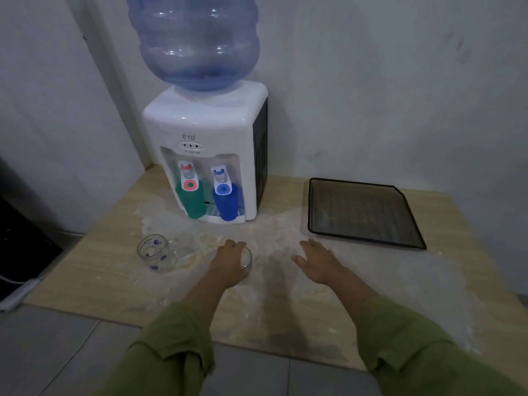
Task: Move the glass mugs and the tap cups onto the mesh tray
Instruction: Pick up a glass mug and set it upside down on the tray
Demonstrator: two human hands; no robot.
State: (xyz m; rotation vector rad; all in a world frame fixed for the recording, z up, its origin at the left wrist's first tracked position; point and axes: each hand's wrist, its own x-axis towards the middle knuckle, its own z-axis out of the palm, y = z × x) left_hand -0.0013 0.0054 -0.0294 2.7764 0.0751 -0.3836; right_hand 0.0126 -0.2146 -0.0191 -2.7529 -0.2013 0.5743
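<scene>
Two glass mugs stand on our desk point(85, 270) in front of the water dispenser point(208, 138). Our left hand point(228, 261) is wrapped around the nearer mug point(247, 260), fingers closed on its side, and the mug's base looks to be on the desk. The other mug point(154, 252), printed with small purple marks, stands apart to the left, its handle pointing right. Our right hand point(317, 261) hovers with fingers spread and holds nothing, between the gripped mug and the mesh tray point(363, 238). That black tray lies on the desk to the right of the dispenser, with nothing in it. Under the taps sit a green cup point(193, 202) on the left and a blue cup point(225, 201) on the right, both on the dispenser's drip ledge. A large blue bottle point(197, 41) tops the dispenser. Pale blotches spread across the desk around the mugs.
</scene>
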